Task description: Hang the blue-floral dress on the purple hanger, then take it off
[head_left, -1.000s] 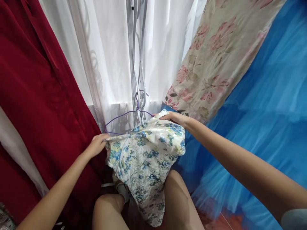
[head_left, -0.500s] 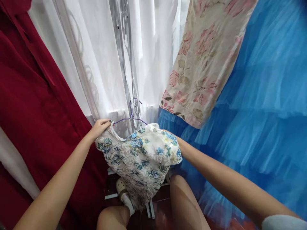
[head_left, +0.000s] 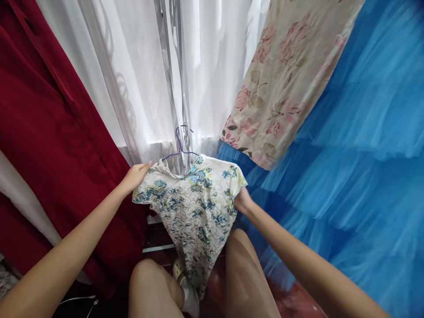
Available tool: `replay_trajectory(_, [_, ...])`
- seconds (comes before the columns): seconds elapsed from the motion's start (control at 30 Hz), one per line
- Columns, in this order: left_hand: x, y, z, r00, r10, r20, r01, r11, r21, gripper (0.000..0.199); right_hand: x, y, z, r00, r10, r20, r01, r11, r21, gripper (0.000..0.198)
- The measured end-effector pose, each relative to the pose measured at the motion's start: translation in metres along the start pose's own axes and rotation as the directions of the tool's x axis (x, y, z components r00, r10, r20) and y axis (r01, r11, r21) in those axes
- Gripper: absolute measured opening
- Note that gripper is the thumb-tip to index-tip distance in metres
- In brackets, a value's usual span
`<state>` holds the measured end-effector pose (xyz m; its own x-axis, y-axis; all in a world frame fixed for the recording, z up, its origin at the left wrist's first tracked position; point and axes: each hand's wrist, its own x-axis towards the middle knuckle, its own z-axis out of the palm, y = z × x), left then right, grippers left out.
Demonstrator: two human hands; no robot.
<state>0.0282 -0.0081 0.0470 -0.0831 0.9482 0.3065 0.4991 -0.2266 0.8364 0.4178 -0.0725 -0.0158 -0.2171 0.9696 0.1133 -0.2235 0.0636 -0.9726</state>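
A short-sleeved white blouse with blue and yellow flowers hangs on a purple wire hanger, whose hook stands free above the neckline. My left hand is closed on the blouse at its left shoulder. At the other side, my right hand is by the right sleeve, partly hidden under the fabric, and its fingers do not show. The lower part of the blouse narrows and drops between my knees.
White curtains hang behind, with silvery strips down the middle. Dark red cloth hangs on the left. A beige floral garment and a blue tulle skirt hang on the right. Below are a shoe and white cables.
The blouse has opened out flatter across the hanger, both shoulders now spread. The right hand has shifted from behind the blouse to its sleeve edge. Hanger and blouse top sit slightly higher in view.
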Motion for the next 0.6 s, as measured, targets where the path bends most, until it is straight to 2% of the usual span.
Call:
replay_trajectory(0.1, [-0.027, -0.027, -0.011, 0.998, -0.004, 0.063, 0.009, 0.996, -0.084, 0.059, -0.011, -0.005, -0.029, 0.992, -0.054, -0.110, 0.067, 0.992, 0.111, 0.040])
replay_trajectory(0.2, [-0.053, -0.042, -0.014, 1.000, 0.006, 0.003, -0.006, 0.982, -0.190, 0.047, -0.017, -0.019, -0.036, 0.980, -0.119, -0.162, 0.129, 0.990, 0.056, 0.035])
replay_trajectory(0.3, [-0.079, -0.039, -0.007, 0.992, 0.008, -0.124, -0.039, 0.966, -0.254, 0.039, -0.014, -0.030, -0.026, 0.965, -0.186, -0.186, 0.176, 0.982, -0.069, 0.040])
replay_trajectory(0.37, [-0.094, -0.031, -0.001, 0.983, -0.013, -0.183, -0.044, 0.952, -0.304, 0.039, -0.008, -0.033, -0.021, 0.962, -0.186, -0.199, 0.171, 0.981, -0.087, 0.043])
replay_trajectory(0.47, [-0.105, -0.020, 0.007, 0.982, -0.067, -0.178, 0.004, 0.944, -0.330, 0.040, 0.006, -0.036, -0.027, 0.962, -0.164, -0.219, 0.155, 0.986, -0.059, 0.043])
replay_trajectory(0.6, [-0.100, -0.014, 0.016, 0.986, -0.057, -0.156, 0.020, 0.973, -0.228, 0.037, 0.035, -0.041, -0.050, 0.955, -0.163, -0.247, 0.168, 0.986, -0.001, 0.037])
